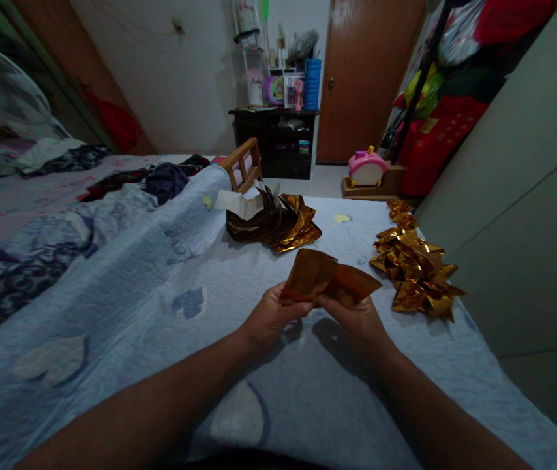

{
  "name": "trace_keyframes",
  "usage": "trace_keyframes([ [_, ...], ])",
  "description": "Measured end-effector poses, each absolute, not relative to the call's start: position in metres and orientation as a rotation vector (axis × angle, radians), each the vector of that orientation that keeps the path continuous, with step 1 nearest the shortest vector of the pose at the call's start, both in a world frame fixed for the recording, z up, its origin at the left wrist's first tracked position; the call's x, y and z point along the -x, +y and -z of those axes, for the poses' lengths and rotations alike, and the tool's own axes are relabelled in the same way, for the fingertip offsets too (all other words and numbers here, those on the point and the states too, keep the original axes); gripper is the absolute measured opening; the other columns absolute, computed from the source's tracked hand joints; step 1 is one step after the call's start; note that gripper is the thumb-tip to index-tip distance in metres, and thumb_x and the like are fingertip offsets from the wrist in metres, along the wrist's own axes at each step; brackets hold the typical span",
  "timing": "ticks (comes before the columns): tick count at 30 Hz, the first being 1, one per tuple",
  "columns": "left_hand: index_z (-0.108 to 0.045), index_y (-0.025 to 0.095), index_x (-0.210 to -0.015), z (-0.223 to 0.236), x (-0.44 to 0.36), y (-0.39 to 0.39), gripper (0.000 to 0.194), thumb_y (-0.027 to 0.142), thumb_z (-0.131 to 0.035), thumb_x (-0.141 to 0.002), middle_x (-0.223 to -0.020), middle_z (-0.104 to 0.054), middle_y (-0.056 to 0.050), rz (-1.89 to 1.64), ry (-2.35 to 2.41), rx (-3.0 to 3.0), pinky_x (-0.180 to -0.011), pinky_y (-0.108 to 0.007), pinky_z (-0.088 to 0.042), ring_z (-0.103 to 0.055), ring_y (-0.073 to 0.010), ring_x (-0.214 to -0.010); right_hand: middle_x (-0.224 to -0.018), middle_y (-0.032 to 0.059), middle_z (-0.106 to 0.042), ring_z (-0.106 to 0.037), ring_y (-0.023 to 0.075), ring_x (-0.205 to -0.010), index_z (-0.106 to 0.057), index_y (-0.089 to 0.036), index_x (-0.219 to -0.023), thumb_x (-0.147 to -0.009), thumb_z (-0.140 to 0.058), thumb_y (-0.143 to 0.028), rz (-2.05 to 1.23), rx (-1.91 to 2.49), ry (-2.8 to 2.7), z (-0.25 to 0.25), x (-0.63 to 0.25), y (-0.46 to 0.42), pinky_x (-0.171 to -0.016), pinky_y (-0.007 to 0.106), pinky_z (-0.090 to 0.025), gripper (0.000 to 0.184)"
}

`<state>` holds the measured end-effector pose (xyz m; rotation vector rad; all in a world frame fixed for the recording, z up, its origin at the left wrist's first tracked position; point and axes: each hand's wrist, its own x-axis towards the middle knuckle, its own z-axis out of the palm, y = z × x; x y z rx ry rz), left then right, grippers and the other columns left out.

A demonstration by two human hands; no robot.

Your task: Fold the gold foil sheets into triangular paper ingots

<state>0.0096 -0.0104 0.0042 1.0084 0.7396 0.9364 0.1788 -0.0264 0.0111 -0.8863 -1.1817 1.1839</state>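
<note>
Two bare hands meet over a pale blue quilt (171,365), both grasping one sheet of gold-brown paper (310,274). The left hand (272,313) pinches its near left edge; the right hand (357,321) grips its near right part, thumb on top. The paper is raised just above the quilt. Beyond it, slightly left, lies a curved stack of similar sheets (259,230) (some show whitish). To the right sits a pile of shiny gold folded pieces (413,264).

gold-brn sheet (312,273) | part-folded (2 flaps splayed L/R) | pinched at lwr edge, nr ctr
</note>
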Motion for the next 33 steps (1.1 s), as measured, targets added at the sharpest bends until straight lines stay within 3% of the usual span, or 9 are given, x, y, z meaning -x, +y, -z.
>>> trace_keyframes([
  [4, -0.065, 0.024, -0.117, -0.009, -0.002, -0.007, 0.049, 0.026, -0.083, -0.072, -0.109, -0.066, -0.005, -1.179, 1.007, -1.255, -0.076, -0.028, -0.047, -0.058, -0.0151, -0.082, -0.092, 0.0041, -0.074, -0.068, 0.0216, -0.083, -0.073, -0.024, -0.096, -0.089, -0.065, -0.031, -0.785, 1.037, -1.489, -0.010, -0.191, -0.022, -0.076, 0.036, -0.053, 0.012],
  [7, -0.063, 0.027, -0.120, -0.015, 0.008, -0.009, 0.050, 0.019, -0.081, -0.074, -0.094, -0.063, 0.000, -1.486, 1.183, -1.469, -0.082, -0.026, -0.044, -0.054, -0.0135, -0.081, -0.087, 0.0067, -0.071, -0.065, 0.0233, -0.082, -0.073, -0.023, -0.090, -0.091, -0.061, -0.030, -0.427, 1.144, -1.713, -0.007, -0.203, -0.019, -0.074, 0.036, -0.049, 0.014],
  [9, -0.057, 0.029, -0.130, -0.018, 0.012, -0.014, 0.058, 0.017, -0.079, -0.077, -0.075, -0.058, 0.005, -1.454, 1.085, -1.534, -0.070, -0.023, -0.042, -0.049, -0.0115, -0.065, -0.090, 0.0083, -0.071, -0.063, 0.0249, -0.085, -0.073, -0.022, -0.093, -0.090, -0.060, -0.027, -0.214, 1.204, -1.823, -0.006, -0.208, -0.017, -0.077, 0.038, -0.046, 0.015],
  [12, -0.056, 0.027, -0.135, -0.019, 0.012, -0.023, 0.065, 0.014, -0.079, -0.076, -0.069, -0.062, 0.005, -1.275, 0.953, -1.574, -0.062, -0.022, -0.041, -0.051, -0.0116, -0.059, -0.092, 0.0087, -0.071, -0.059, 0.0253, -0.086, -0.073, -0.021, -0.096, -0.089, -0.058, -0.020, 0.058, 1.273, -1.948, -0.006, -0.211, -0.017, -0.079, 0.039, -0.041, 0.017],
  [17, -0.066, 0.025, -0.131, -0.016, 0.007, -0.021, 0.055, 0.011, -0.073, -0.078, -0.095, -0.076, -0.004, -1.113, 0.973, -1.689, -0.079, -0.028, -0.050, -0.066, -0.0174, -0.077, -0.092, 0.0082, -0.071, -0.055, 0.0239, -0.085, -0.071, -0.020, -0.094, -0.091, -0.055, -0.013, 0.307, 1.252, -2.121, -0.009, -0.208, -0.019, -0.083, 0.038, -0.036, 0.018],
  [22, -0.081, 0.024, -0.100, -0.014, 0.009, -0.009, 0.023, 0.015, -0.067, -0.083, -0.102, -0.076, -0.007, -1.156, 1.016, -1.666, -0.089, -0.032, -0.050, -0.068, -0.0221, -0.095, -0.092, 0.0077, -0.070, -0.056, 0.0237, -0.085, -0.070, -0.019, -0.093, -0.090, -0.056, -0.010, 0.307, 1.213, -2.196, -0.008, -0.206, -0.019, -0.085, 0.038, -0.037, 0.017],
  [25, -0.082, 0.022, -0.092, -0.012, 0.009, -0.006, 0.017, 0.017, -0.069, -0.083, -0.097, -0.075, -0.007, -1.151, 0.999, -1.552, -0.086, -0.030, -0.050, -0.068, -0.0212, -0.093, -0.100, 0.0095, -0.069, -0.057, 0.0261, -0.093, -0.068, -0.019, -0.101, -0.083, -0.058, -0.008, 0.171, 1.224, -2.188, -0.006, -0.210, -0.019, -0.088, 0.040, -0.040, 0.024],
  [30, -0.079, 0.017, -0.086, -0.011, 0.008, -0.002, 0.011, 0.023, -0.077, -0.077, -0.081, -0.074, -0.005, -1.131, 0.988, -1.212, -0.071, -0.025, -0.050, -0.066, -0.0164, -0.075, -0.128, 0.0159, -0.058, -0.054, 0.0331, -0.116, -0.057, -0.019, -0.125, -0.071, -0.061, -0.011, -0.212, 1.304, -1.962, -0.004, -0.221, -0.015, -0.097, 0.048, -0.045, 0.055],
  [33, -0.078, 0.017, -0.084, -0.009, 0.009, 0.002, 0.015, 0.022, -0.084, -0.070, -0.077, -0.074, -0.003, -1.170, 0.999, -1.085, -0.070, -0.023, -0.049, -0.065, -0.0141, -0.073, -0.123, 0.0128, -0.059, -0.060, 0.0293, -0.108, -0.052, -0.024, -0.125, -0.075, -0.064, -0.019, -0.556, 1.316, -1.774, -0.004, -0.224, -0.012, -0.088, 0.044, -0.051, 0.052],
])
